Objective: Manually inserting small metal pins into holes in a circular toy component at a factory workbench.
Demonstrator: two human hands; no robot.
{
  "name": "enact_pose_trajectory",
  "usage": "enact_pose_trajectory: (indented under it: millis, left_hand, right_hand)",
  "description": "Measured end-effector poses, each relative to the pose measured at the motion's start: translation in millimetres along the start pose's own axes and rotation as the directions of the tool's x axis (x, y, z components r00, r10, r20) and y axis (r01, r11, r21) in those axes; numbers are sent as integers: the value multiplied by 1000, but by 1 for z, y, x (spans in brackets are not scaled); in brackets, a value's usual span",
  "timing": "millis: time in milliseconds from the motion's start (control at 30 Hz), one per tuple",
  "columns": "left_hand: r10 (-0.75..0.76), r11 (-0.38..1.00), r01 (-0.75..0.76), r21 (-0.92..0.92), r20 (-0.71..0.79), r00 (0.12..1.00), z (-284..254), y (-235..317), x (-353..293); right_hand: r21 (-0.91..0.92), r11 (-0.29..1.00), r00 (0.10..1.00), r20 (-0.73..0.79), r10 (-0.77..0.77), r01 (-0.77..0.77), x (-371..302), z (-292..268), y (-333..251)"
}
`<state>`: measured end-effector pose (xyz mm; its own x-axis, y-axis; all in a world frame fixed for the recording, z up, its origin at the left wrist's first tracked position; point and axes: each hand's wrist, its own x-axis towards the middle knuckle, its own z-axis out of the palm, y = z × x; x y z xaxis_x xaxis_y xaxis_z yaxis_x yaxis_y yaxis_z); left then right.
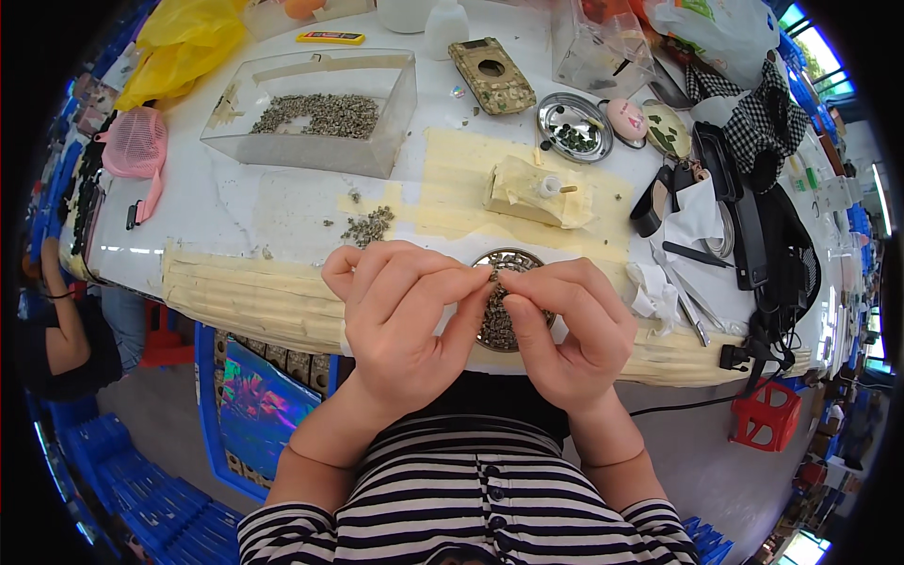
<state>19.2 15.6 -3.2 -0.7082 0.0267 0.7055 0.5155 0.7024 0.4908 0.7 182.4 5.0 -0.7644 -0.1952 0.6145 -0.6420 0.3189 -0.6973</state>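
My left hand (403,315) and my right hand (576,330) meet fingertip to fingertip above a round metal dish (508,252) at the table's near edge. Each pinches thumb against forefinger; whatever sits between the tips is too small to make out. Many tiny grey-brown parts (497,328) lie in the dish, partly hidden by my fingers. Beyond my left hand is a loose heap of similar parts (369,227). A block wrapped in cream tape (527,193), with a small white piece on top, stands beyond the dish.
A clear plastic bin (391,141) holds more small parts at the far left. Farther back lie a camouflage model tank hull (492,77) and a metal dish of dark green bits (549,141). Tweezers (692,306), straps and cloth crowd the right. A pink mesh item (135,146) lies left.
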Motion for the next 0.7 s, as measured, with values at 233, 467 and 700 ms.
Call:
enact_pose_trajectory:
  millis: [233, 467, 700]
  left_hand:
    - [-10, 999, 9, -52, -16, 1000, 0, -2, 0]
    - [-49, 986, 42, -162, -37, 998, 4, -3, -1]
    - [-40, 984, 35, -174, -28, 999, 5, -3, -1]
  right_hand:
    - [39, 998, 998, 31, 50, -52, 0, 0, 1]
    - [136, 984, 992, 54, 110, -117, 0, -5, 3]
    - [200, 965, 984, 78, 159, -171, -1, -5, 4]
